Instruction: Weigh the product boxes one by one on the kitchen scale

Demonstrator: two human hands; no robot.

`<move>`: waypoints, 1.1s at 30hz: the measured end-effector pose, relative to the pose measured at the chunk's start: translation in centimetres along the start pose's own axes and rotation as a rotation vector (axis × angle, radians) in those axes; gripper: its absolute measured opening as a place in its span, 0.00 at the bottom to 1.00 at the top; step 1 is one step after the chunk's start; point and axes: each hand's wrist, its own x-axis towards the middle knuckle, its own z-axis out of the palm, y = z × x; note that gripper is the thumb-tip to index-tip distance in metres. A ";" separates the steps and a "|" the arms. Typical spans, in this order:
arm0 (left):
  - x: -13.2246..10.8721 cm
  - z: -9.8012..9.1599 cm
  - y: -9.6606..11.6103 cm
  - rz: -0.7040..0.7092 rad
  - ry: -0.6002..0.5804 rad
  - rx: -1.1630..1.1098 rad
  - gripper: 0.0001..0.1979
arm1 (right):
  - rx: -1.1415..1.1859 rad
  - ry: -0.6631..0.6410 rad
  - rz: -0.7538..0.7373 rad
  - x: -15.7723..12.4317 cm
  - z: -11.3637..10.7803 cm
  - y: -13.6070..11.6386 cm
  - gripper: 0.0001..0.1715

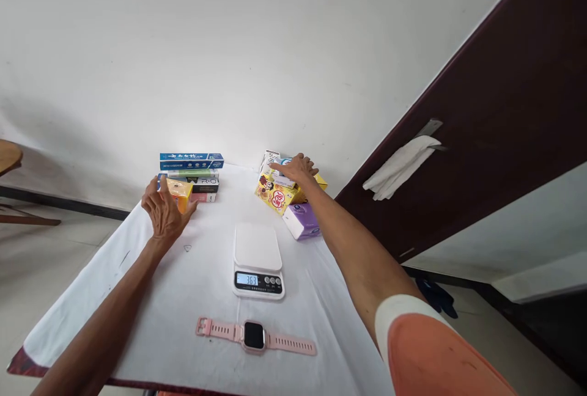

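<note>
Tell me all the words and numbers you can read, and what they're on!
"363": the display of the scale; any dot or unit is too small.
"R" and "O": the black box; the sign between is unclear.
Too small or blurred to read: blue box, yellow cartoon box, purple pack, buttons.

- Wall point(293, 47): whitish, plain; soft shadow at far left.
- Door point(504, 78): dark brown, right side; appears slanted in this view.
- Door handle point(429, 128): metal, on the door.
- Cloth point(398, 170): white, draped over the handle, ends hanging.
- Round wooden top point(7, 155): left edge, cut off by frame.
- Skirting point(77, 201): dark strip along wall base.
- Floor point(77, 249): pale tiles.
- Footwear point(435, 298): dark blue, on floor near door; partly hidden.
</note>
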 end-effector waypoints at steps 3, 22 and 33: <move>-0.9 -0.2 1.5 0.233 0.055 -0.067 0.46 | -0.025 0.015 0.032 0.5 1.2 -0.2 0.56; -6.0 3.4 3.2 0.242 -0.704 -0.380 0.16 | 0.225 0.016 -0.599 -15.4 2.3 8.0 0.51; -5.7 3.1 3.6 0.218 -0.776 -0.324 0.16 | 0.015 -0.089 -0.419 -21.4 5.5 8.4 0.50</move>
